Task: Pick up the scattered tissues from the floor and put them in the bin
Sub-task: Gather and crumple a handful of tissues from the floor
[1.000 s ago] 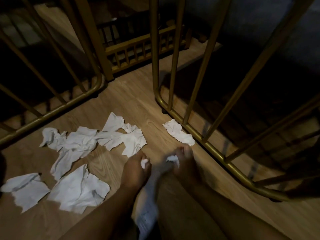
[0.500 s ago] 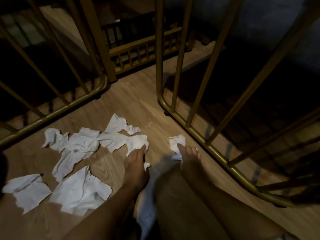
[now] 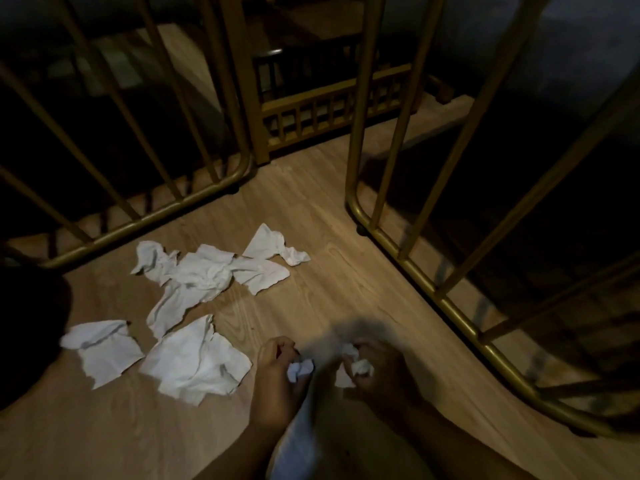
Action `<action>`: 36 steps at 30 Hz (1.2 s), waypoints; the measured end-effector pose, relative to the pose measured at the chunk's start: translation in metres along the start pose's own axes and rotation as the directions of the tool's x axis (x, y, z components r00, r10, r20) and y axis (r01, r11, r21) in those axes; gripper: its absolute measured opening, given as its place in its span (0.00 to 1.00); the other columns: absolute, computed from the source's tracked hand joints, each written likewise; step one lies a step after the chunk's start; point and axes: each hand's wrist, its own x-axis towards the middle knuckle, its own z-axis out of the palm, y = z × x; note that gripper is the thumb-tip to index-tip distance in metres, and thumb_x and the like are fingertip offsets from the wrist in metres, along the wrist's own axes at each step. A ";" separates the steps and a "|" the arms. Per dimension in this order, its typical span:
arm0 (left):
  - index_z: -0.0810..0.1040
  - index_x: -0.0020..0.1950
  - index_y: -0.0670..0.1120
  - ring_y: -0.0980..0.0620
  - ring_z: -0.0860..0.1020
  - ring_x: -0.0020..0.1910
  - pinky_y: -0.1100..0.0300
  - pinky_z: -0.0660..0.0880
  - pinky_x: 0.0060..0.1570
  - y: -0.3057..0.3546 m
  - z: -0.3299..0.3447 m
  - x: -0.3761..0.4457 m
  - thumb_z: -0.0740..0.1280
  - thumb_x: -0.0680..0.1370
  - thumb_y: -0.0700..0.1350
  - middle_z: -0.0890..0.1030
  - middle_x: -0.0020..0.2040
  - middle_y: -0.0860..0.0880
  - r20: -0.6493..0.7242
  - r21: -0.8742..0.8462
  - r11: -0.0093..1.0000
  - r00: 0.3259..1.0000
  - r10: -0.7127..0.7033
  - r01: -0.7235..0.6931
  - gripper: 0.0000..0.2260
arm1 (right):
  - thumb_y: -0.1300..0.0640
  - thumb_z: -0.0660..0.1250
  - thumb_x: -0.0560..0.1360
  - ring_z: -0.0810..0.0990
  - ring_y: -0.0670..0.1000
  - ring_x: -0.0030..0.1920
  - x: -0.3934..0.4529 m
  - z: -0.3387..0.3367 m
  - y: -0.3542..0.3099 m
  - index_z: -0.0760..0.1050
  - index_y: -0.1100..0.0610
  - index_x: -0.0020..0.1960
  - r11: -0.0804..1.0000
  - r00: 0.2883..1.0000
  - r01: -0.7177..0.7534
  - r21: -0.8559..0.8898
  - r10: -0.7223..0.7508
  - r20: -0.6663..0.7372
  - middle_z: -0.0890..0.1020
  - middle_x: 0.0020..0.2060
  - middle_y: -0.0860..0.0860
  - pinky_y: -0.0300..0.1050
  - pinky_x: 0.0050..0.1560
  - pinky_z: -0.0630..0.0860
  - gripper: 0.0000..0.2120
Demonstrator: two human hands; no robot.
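Tissues (image 3: pixel 300 370) now balled in hands (image 3: pixel 277 368)

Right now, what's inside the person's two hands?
A crumpled white tissue wad shows in the left hand, another wad in the right hand. Curled fingers hide the rest.

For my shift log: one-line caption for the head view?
Left hand and right hand each grip crumpled tissue above the wood floor; loose tissues lie left.

Blurred white sheet (image 3: pixel 298 441) between forearms cut by bottom edge, bin unseen
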 end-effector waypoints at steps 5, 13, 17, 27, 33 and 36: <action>0.73 0.49 0.50 0.60 0.79 0.44 0.57 0.77 0.45 0.008 -0.017 -0.001 0.66 0.76 0.35 0.80 0.44 0.55 -0.226 -0.153 0.981 0.962 -0.154 0.121 0.10 | 0.49 0.71 0.71 0.79 0.43 0.42 0.022 0.012 -0.021 0.76 0.48 0.45 0.997 0.997 0.013 0.080 -0.020 0.079 0.80 0.40 0.43 0.44 0.43 0.80 0.06; 0.78 0.40 0.46 0.61 0.79 0.40 0.76 0.69 0.39 0.008 -0.087 0.000 0.71 0.77 0.48 0.80 0.35 0.55 -0.455 -0.153 0.973 0.862 -0.222 0.170 0.08 | 0.26 0.55 0.71 0.76 0.49 0.38 0.057 0.034 -0.107 0.77 0.56 0.41 0.977 0.986 0.167 0.130 -0.163 -0.041 0.78 0.37 0.49 0.42 0.40 0.74 0.33; 0.81 0.46 0.43 0.51 0.81 0.46 0.69 0.71 0.48 -0.032 -0.113 -0.007 0.64 0.79 0.45 0.83 0.44 0.47 -0.600 0.011 0.972 0.779 -0.183 0.237 0.09 | 0.41 0.59 0.74 0.79 0.55 0.37 0.060 0.066 -0.140 0.77 0.58 0.35 0.967 0.977 0.209 0.147 -0.200 -0.074 0.78 0.41 0.54 0.39 0.38 0.70 0.22; 0.68 0.74 0.46 0.52 0.68 0.71 0.54 0.65 0.72 -0.060 -0.123 -0.046 0.56 0.75 0.59 0.70 0.72 0.51 -0.226 0.103 0.940 0.928 -0.296 0.325 0.30 | 0.50 0.66 0.70 0.79 0.53 0.60 0.037 0.135 -0.148 0.70 0.51 0.67 0.888 0.851 0.440 0.135 -0.460 0.254 0.77 0.64 0.51 0.47 0.56 0.79 0.26; 0.80 0.59 0.51 0.60 0.74 0.48 0.66 0.68 0.49 -0.043 -0.112 -0.067 0.57 0.75 0.57 0.75 0.47 0.62 -0.273 0.130 0.940 0.923 -0.273 0.316 0.19 | 0.46 0.58 0.76 0.82 0.53 0.56 0.031 0.129 -0.144 0.71 0.56 0.69 0.900 0.864 0.421 0.118 -0.437 0.251 0.81 0.59 0.54 0.47 0.57 0.79 0.25; 0.80 0.55 0.48 0.60 0.75 0.45 0.68 0.68 0.44 -0.045 -0.113 -0.071 0.57 0.77 0.56 0.74 0.45 0.60 -0.269 0.097 0.946 0.923 -0.275 0.310 0.18 | 0.38 0.51 0.80 0.85 0.52 0.48 0.033 0.126 -0.142 0.74 0.59 0.66 0.882 0.855 0.435 0.182 -0.468 0.226 0.85 0.50 0.54 0.46 0.50 0.82 0.29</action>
